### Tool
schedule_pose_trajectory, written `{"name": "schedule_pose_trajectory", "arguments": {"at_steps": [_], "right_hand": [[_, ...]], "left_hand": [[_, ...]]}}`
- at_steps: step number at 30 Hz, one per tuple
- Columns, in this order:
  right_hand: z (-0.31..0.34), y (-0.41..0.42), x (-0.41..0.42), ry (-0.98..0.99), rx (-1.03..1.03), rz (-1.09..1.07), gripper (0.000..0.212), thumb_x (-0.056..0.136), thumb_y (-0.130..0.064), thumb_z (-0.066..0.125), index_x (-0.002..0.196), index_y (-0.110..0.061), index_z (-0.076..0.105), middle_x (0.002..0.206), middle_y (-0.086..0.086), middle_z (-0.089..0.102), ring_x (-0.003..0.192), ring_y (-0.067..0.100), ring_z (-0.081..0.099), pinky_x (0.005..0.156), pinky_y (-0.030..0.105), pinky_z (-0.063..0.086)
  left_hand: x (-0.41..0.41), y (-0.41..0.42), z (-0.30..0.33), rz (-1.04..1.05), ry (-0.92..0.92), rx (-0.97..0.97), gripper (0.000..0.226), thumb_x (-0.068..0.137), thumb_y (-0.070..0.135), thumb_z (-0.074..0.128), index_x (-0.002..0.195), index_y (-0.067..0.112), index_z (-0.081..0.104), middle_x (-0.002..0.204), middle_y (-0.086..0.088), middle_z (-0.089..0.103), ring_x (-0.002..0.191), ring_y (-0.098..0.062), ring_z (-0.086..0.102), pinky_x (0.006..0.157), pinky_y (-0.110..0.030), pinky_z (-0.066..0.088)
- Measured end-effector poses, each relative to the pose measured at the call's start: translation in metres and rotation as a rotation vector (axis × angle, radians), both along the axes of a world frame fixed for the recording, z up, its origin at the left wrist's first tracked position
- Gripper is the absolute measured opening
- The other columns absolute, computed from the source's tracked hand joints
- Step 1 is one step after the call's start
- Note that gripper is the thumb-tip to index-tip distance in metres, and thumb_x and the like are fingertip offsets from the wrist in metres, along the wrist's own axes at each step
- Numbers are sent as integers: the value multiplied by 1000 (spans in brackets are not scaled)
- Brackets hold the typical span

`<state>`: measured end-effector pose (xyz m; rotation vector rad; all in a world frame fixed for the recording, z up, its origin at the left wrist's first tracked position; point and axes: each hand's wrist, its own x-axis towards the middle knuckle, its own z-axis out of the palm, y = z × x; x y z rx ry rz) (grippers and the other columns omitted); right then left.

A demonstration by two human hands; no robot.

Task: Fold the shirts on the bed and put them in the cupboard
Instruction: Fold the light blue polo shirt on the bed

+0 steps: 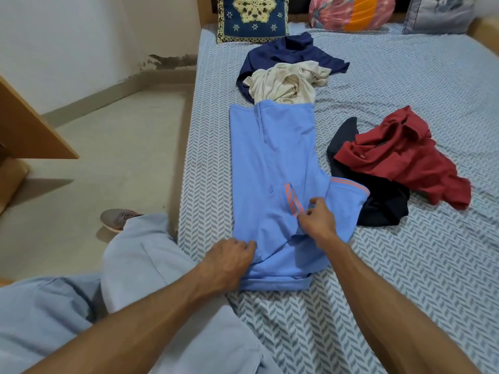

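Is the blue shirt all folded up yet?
Partly folded. The blue shirt lies long, one sleeve tucked in, the other sticking out.

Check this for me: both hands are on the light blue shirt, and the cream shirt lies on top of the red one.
One thing is off. The head view shows the cream shirt lying on the navy shirt, not the red shirt. The left hand and right hand are both on the light blue shirt.

Both hands [229, 259] [318, 221] gripping a half-folded light-blue shirt [272, 163] on the bed [405, 265].
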<state>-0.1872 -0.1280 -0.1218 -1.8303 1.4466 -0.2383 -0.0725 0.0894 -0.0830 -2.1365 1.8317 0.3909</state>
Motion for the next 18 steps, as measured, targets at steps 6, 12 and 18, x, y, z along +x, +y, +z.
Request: {"name": "schedule_pose_trajectory", "arguments": {"at_steps": [6,12,18], "right_hand": [[17,-19,-27,-79,-352,-113,35,87,-23,67,120,-12,62,109,11,69,108,34,62,93,41,45],[8,-76,-69,-69,-42,-538,60,72,-37,82,116,-3,57,121,23,59,113,41,58,97,48,49],[16,-92,-76,-502,222,-690,14,72,-12,71,64,-13,60,69,7,55,70,22,52,61,39,48]], "left_hand": [[17,-28,-6,-187,163,-380,38,64,45,55,81,12,61,88,-9,56,85,-32,55,69,-40,49],[-4,-91,-14,0,489,-337,59,68,48,47,101,4,68,102,-16,66,101,-37,62,89,-42,49],[-9,-116,-20,43,435,-62,69,67,48,42,125,19,65,108,-9,58,109,-27,50,93,-34,27]]}}
